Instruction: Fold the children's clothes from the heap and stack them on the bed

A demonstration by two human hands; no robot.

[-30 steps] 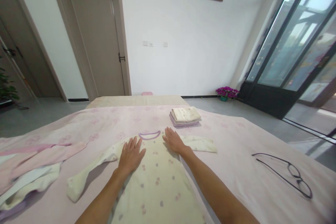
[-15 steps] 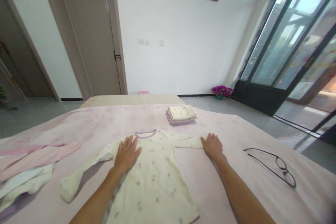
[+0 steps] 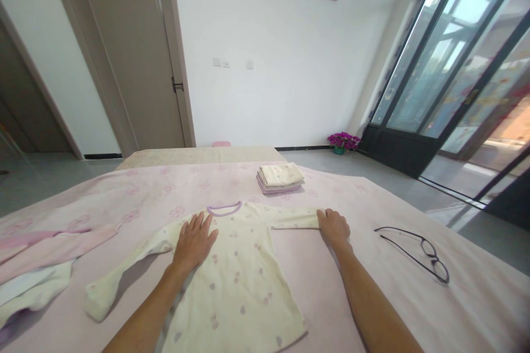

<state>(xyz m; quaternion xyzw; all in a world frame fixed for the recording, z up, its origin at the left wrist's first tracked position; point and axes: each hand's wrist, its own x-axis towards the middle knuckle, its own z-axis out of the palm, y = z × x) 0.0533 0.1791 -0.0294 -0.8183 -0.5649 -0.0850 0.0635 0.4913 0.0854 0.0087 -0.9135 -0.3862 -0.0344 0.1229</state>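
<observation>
A pale yellow long-sleeved child's shirt [image 3: 238,281] with small printed motifs and a purple-trimmed collar lies spread out, collar pointing away from me. My left hand [image 3: 194,242] rests flat on its left shoulder area, fingers stretched out. Out at the end of the straightened right sleeve, my right hand [image 3: 334,227] has its fingers curled over the cuff, closed on it. The left sleeve bends down toward me and lies loose on the pink sheet [image 3: 331,298]. Just beyond the collar, to the right, sits a stack of folded clothes [image 3: 280,177].
Black-framed glasses [image 3: 418,253] lie unfolded on the sheet at the right. Loose pink and white clothes [image 3: 45,265] are heaped at the left edge. Past the sheet stand a pot of purple flowers [image 3: 343,142], a closed door [image 3: 132,55] and a glass door [image 3: 439,66].
My right hand's fingers have curled in at the cuff, and the right sleeve is drawn straighter. My left hand stays flat on the shirt. The whole view has shifted slightly.
</observation>
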